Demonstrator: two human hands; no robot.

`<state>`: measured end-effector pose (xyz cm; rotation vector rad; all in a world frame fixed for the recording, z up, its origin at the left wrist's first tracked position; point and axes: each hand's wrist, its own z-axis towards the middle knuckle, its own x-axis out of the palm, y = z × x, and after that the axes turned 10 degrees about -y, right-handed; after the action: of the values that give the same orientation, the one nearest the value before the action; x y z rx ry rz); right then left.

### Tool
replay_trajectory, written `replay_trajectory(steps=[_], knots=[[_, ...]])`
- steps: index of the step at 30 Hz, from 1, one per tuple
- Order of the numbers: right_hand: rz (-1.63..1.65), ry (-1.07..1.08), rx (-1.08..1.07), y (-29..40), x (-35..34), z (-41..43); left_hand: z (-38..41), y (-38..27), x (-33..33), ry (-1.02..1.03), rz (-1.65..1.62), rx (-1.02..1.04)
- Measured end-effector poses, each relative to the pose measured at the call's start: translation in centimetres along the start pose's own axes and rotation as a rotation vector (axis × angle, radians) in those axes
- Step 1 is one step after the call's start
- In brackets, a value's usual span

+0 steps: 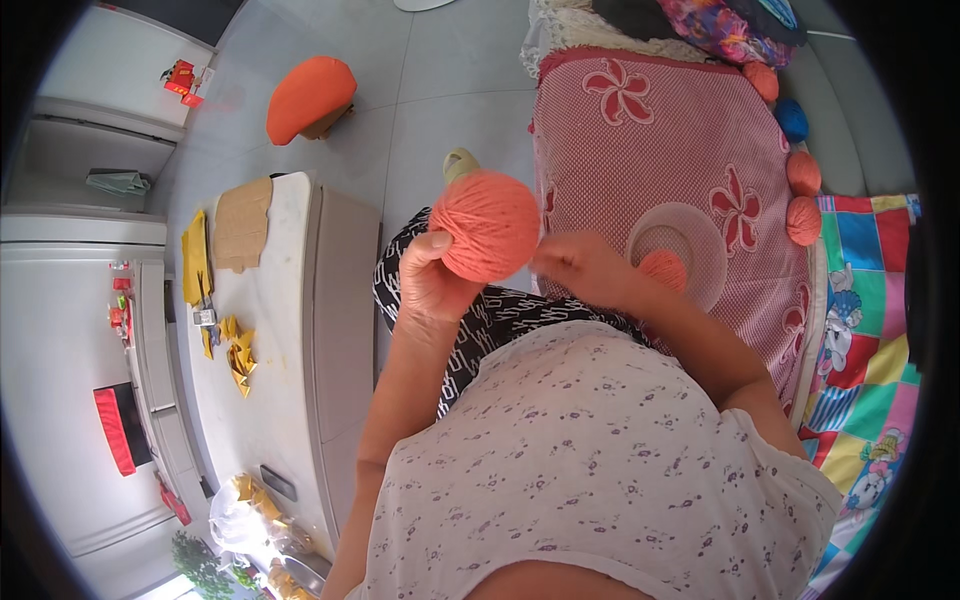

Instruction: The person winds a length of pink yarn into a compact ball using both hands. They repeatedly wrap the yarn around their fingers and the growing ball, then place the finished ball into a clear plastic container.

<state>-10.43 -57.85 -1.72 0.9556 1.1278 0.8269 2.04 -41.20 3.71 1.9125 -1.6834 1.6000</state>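
My left hand (pixel 439 281) holds a large ball of coral yarn (pixel 487 226), its thumb on the near left side of the ball. Close by the ball's right side is my right hand (pixel 577 266), blurred, its fingers bent towards the yarn; whether it grips a strand cannot be told. To the right of that wrist, a round translucent bowl (pixel 714 259) rests on the pink patterned cover, and a smaller coral yarn ball (pixel 663 270) sits in it, partly hidden by my right forearm.
Coral yarn balls (pixel 804 221) and a blue one (pixel 792 120) line the far side of the pink cover (pixel 660 150). At left, a white table (pixel 277 330) bears cardboard (pixel 242 225), yellow scraps (pixel 240 360) and a dark phone (pixel 278 482). An orange stool (pixel 311 97) stands beyond.
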Motion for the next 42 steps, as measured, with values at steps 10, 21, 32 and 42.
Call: replay_trajectory(steps=[10,21,32,42], knots=[[0.199,0.054,-0.072,7.2,-5.0,1.8,-0.1,1.6,0.7,-0.011,1.015,0.124],[-0.041,-0.183,0.016,-1.1,-2.5,-0.4,0.3,1.0,0.7,0.190,0.189,-0.008],[0.214,-0.080,0.051,5.2,-7.2,2.5,0.1,2.5,0.8,0.158,0.838,-0.033],[0.038,0.033,0.001,0.5,-0.9,-1.7,0.6,0.6,1.3,-0.057,0.300,0.139]])
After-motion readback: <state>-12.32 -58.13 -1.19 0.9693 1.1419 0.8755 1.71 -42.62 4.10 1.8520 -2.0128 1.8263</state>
